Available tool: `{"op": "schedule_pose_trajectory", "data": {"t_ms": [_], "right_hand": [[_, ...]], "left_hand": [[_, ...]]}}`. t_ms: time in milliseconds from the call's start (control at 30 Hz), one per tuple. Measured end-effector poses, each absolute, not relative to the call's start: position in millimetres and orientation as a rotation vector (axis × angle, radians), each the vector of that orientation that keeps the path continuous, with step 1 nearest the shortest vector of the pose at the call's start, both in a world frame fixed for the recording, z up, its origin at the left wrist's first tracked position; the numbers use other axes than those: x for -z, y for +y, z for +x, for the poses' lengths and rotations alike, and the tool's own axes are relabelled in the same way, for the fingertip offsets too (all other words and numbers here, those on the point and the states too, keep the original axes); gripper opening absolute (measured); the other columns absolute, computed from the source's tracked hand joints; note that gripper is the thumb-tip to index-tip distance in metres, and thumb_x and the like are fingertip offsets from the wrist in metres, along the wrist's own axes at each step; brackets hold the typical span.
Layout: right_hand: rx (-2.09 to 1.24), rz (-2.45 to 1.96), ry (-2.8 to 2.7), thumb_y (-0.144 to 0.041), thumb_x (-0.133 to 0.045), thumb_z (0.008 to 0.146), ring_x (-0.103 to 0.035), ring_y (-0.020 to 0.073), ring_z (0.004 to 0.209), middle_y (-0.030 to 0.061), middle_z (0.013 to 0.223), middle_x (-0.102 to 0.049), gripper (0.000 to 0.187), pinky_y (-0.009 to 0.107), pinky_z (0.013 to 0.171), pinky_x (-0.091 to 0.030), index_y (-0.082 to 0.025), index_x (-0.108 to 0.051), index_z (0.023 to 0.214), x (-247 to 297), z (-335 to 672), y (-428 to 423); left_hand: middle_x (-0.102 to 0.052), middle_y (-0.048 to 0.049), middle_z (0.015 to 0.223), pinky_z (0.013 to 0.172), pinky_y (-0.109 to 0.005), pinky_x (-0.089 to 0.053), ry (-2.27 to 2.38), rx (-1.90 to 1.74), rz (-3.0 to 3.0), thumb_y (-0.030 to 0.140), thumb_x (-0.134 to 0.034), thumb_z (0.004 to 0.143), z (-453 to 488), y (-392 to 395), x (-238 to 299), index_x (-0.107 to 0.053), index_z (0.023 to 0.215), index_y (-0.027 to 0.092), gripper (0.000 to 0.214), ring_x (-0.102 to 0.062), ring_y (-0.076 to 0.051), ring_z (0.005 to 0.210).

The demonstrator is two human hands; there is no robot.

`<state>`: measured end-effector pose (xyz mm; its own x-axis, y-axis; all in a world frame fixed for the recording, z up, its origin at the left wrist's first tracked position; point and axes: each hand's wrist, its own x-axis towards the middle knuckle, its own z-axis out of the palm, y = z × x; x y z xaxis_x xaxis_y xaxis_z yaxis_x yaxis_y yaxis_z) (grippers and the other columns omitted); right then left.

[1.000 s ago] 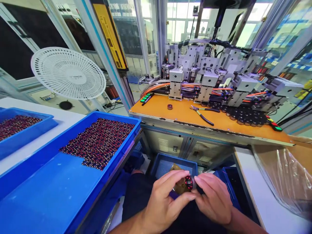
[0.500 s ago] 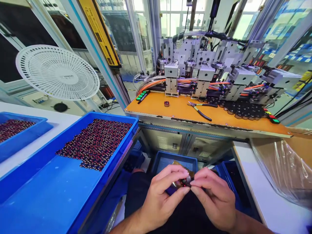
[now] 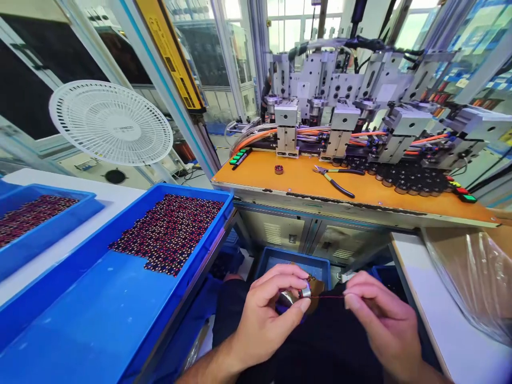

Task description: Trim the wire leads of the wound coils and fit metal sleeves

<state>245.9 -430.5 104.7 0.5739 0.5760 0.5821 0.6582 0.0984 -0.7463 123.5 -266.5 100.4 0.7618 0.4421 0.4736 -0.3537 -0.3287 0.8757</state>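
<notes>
Over my lap, my left hand (image 3: 266,314) pinches a small wound stator (image 3: 305,291) between thumb and fingertips; its silvery side faces right. A thin red wire (image 3: 328,297) runs taut from the stator across to my right hand (image 3: 386,314). The thumb and index finger of that hand are closed on the wire's end. Beneath my left hand, a blue bin (image 3: 296,256) on the floor holds brownish material, partly covered by my fingers.
A large blue tray (image 3: 92,314) with rows of stators stands on the left, a smaller tray (image 3: 86,205) beyond it. On the orange bench (image 3: 248,178) lie a single stator (image 3: 279,169), cutting pliers (image 3: 338,181) and many dark round parts (image 3: 416,178) before a winding machine (image 3: 346,120).
My right hand has pulled away to the right from the stator, drawing the red wire out straight. My left hand keeps its hold. The whole view has shifted slightly.
</notes>
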Motion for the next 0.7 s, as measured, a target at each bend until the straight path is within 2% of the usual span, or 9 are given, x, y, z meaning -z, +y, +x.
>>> {"op": "schedule_pose_trajectory", "data": {"t_ms": [67,167,233,300,333,467,600,700], "right_hand": [[0.296,-1.618,-1.134,-0.022,-0.065,0.089,-0.062,0.0182,0.074,0.0048,0.081,-0.063,0.003,0.028,0.061,-0.053,-0.021,-0.065,0.092,-105.4,249.3,-438.6],[0.635,-1.629,-1.426,-0.032,-0.073,0.084,-0.063,0.0202,0.077,0.0050,0.081,-0.065,0.020,0.035,0.075,-0.055,-0.019,-0.066,0.096,-109.1,243.7,-440.4],[0.758,-1.617,-1.625,-0.031,-0.074,0.084,-0.063,0.0199,0.076,0.0047,0.078,-0.067,0.019,0.037,0.080,-0.053,-0.016,-0.066,0.093,-112.2,236.8,-432.3],[0.748,-1.621,-1.683,-0.023,-0.069,0.087,-0.062,0.0194,0.076,0.0051,0.078,-0.067,0.010,0.038,0.079,-0.052,-0.015,-0.066,0.092,-115.0,232.6,-420.3],[0.695,-1.627,-1.656,-0.019,-0.065,0.089,-0.061,0.0188,0.075,0.0049,0.078,-0.067,0.003,0.038,0.077,-0.052,-0.016,-0.065,0.091,-116.2,231.9,-414.8],[0.261,-1.610,-1.393,-0.012,-0.055,0.092,-0.058,0.0152,0.072,0.0017,0.076,-0.063,0.013,0.032,0.069,-0.050,-0.020,-0.063,0.086,-119.0,235.5,-404.7],[-0.259,-1.592,-1.137,-0.021,-0.058,0.094,-0.057,0.0126,0.069,-0.0010,0.073,-0.059,0.018,0.024,0.062,-0.048,-0.020,-0.060,0.075,-118.3,236.4,-407.6],[-0.450,-1.596,-1.069,-0.027,-0.058,0.094,-0.056,0.0122,0.067,-0.0011,0.072,-0.058,0.024,0.022,0.061,-0.048,-0.019,-0.059,0.072,-121.5,236.1,-407.9]], "left_hand": [[-0.072,-0.0091,0.100,0.083,-0.031,-0.058,0.038,-0.882,1.912,0.002,-0.069,0.077,122.4,-264.3,-103.4,-0.069,0.100,0.019,0.028,-0.069,-0.019,0.093],[-0.071,-0.0117,0.102,0.083,-0.029,-0.059,-0.047,-0.948,2.103,-0.001,-0.066,0.078,122.9,-265.4,-107.4,-0.066,0.103,0.016,0.031,-0.070,-0.020,0.095],[-0.071,-0.0138,0.104,0.084,-0.029,-0.059,-0.094,-0.959,2.160,-0.001,-0.064,0.079,124.3,-267.5,-108.2,-0.065,0.104,0.015,0.031,-0.071,-0.020,0.097],[-0.072,-0.0155,0.107,0.085,-0.030,-0.060,-0.130,-0.958,2.179,-0.001,-0.063,0.080,125.3,-269.0,-107.3,-0.064,0.106,0.015,0.030,-0.071,-0.021,0.098],[-0.072,-0.0157,0.108,0.085,-0.030,-0.060,-0.143,-0.956,2.175,-0.001,-0.063,0.080,125.2,-269.2,-106.4,-0.064,0.106,0.015,0.030,-0.071,-0.021,0.099],[-0.073,-0.0122,0.104,0.082,-0.031,-0.061,-0.109,-0.914,2.089,0.001,-0.066,0.079,120.5,-267.2,-102.7,-0.065,0.107,0.019,0.033,-0.072,-0.021,0.095],[-0.073,-0.0107,0.104,0.072,-0.029,-0.060,-0.107,-0.894,1.970,0.002,-0.068,0.078,114.5,-264.6,-100.8,-0.068,0.105,0.021,0.033,-0.071,-0.019,0.084],[-0.071,-0.0101,0.105,0.063,-0.025,-0.058,-0.133,-0.919,1.935,-0.002,-0.067,0.077,113.4,-262.6,-98.9,-0.070,0.102,0.021,0.034,-0.067,-0.014,0.070]]}}
